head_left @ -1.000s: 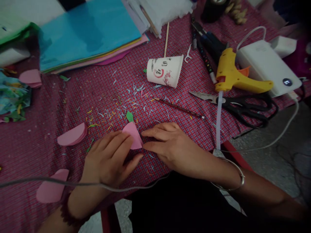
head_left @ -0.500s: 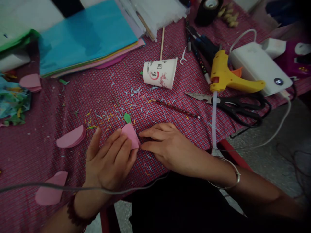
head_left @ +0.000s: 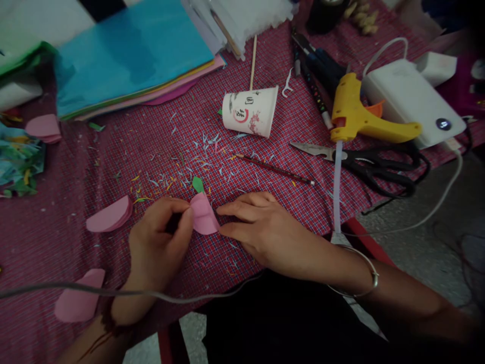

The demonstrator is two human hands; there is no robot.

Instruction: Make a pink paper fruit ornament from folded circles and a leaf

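On the checked cloth in front of me lies a creased piece of pink paper [head_left: 205, 215], partly opened out. My left hand [head_left: 158, 253] pinches its left edge between thumb and fingers. From the other side, my right hand [head_left: 261, 227] holds the paper's right corner with its fingertips; the exact grip there is partly hidden. A small green paper leaf [head_left: 197, 184] touches the top of the pink piece. Left of my hands rest folded pink half-circles [head_left: 109, 215] and another pink paper piece [head_left: 78, 303], which a grey cable [head_left: 151, 293] crosses.
Paper snippets and a pencil [head_left: 276, 169] lie beyond my hands. A paper cup [head_left: 250, 111] is on its side. To the right are scissors [head_left: 373, 164], a yellow glue gun [head_left: 352, 114] and a white power bank [head_left: 413, 101]. Coloured sheets [head_left: 136, 55] are stacked at the back left.
My left hand has gone from lying flat over the pink paper to pinching its left edge. The paper has opened from a tighter fold. My right hand stays put.
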